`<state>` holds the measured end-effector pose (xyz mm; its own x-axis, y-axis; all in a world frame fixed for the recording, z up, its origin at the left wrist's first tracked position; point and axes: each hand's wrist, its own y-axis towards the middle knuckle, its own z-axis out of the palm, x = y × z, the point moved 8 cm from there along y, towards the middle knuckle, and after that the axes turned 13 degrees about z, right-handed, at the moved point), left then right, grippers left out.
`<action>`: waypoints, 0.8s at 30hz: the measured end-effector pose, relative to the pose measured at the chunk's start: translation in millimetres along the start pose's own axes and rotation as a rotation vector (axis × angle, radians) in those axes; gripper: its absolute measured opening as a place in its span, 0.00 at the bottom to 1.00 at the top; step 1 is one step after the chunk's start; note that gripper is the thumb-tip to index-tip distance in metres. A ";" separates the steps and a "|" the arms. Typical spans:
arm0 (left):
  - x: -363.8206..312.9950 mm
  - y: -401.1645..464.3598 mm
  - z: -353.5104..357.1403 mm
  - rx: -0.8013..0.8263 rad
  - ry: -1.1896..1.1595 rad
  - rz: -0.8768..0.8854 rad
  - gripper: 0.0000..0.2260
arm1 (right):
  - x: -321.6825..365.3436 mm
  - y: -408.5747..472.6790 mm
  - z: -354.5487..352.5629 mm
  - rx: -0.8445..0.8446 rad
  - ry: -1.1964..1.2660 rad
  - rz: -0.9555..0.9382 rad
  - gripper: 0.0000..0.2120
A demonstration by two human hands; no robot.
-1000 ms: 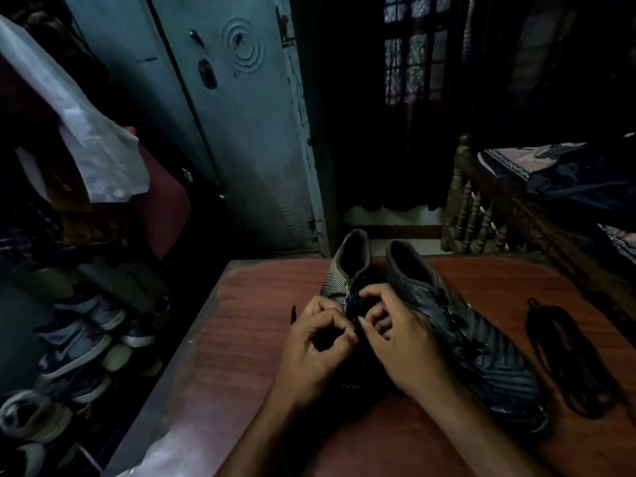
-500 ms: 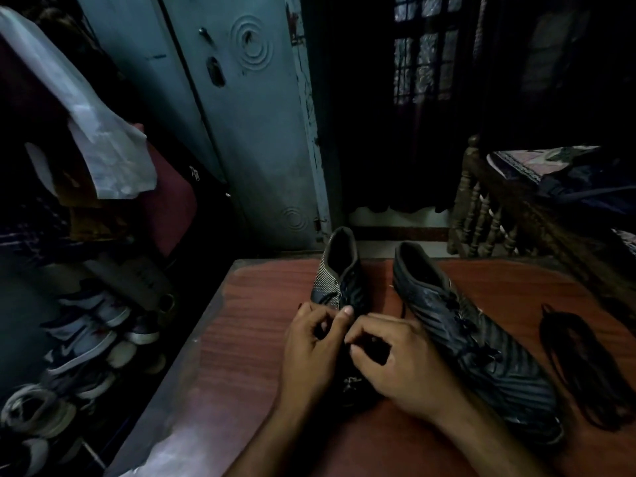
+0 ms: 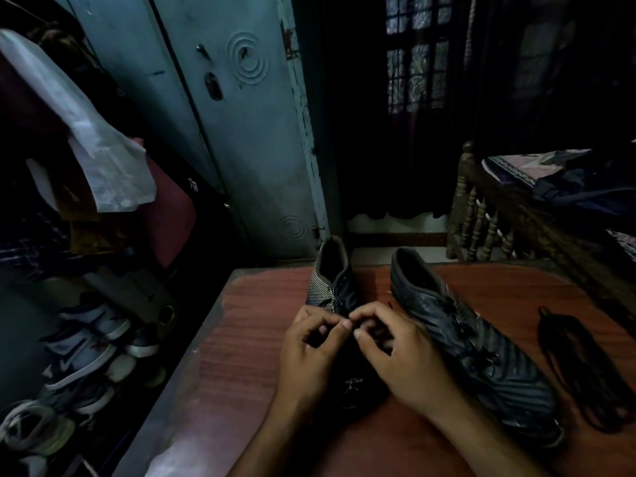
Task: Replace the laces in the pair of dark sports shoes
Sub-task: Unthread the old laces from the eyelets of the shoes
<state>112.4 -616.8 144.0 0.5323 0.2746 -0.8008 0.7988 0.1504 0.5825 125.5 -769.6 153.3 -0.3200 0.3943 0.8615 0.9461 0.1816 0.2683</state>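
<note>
Two dark sports shoes stand on a reddish wooden table (image 3: 247, 356), toes toward me. Over the lacing of the left shoe (image 3: 332, 280) both my hands work close together. My left hand (image 3: 309, 352) and my right hand (image 3: 402, 356) have their fingers curled, fingertips meeting above the eyelets, pinching at the shoe's lace, which is too dark to make out. The right shoe (image 3: 481, 352), striped and laced, lies free beside my right hand. A loose black lace (image 3: 578, 366) lies heaped on the table to the right of it.
A blue metal cupboard (image 3: 234, 132) stands behind the table. A rack with several sneakers (image 3: 82, 346) is low on the left, with clothes hanging above. A carved wooden bed frame (image 3: 488, 222) with bedding is at the right. The room is dim.
My hands have shifted slightly down the left shoe's lacing and drawn their fingertips together. The left shoe has moved a little apart from the right one.
</note>
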 end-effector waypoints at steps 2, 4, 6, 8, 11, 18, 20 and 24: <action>-2.8 0.5 2.5 0.030 -0.045 0.018 0.06 | -0.6 -0.4 1.4 -0.009 -0.045 -0.015 0.12; -2.5 1.9 1.1 0.036 -0.079 0.033 0.06 | 1.2 -0.6 2.3 0.004 -0.059 -0.035 0.13; -2.6 2.8 0.5 0.052 -0.129 0.042 0.06 | 4.8 -0.4 2.5 0.014 -0.059 -0.045 0.13; -2.6 3.0 0.7 0.069 -0.196 0.037 0.05 | 7.3 -0.3 1.5 0.015 -0.045 -0.038 0.13; -1.5 0.4 3.3 0.090 -0.267 0.012 0.05 | 8.1 -2.0 2.0 0.048 -0.014 -0.022 0.19; 0.5 -5.3 13.7 0.166 -0.486 -0.065 0.06 | 10.3 -4.9 9.9 0.143 -0.034 -0.005 0.20; 2.9 -5.1 11.6 0.125 -0.502 -0.112 0.09 | 6.9 -4.1 8.1 0.127 0.035 0.031 0.18; 15.0 -8.6 6.2 -0.056 -0.378 -0.273 0.16 | -3.0 0.4 4.8 0.137 0.345 0.135 0.14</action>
<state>115.2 -619.9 126.1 0.3782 -0.1454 -0.9142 0.9128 0.2229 0.3422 126.6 -766.3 148.7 -0.1350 0.1016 0.9856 0.9555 0.2768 0.1023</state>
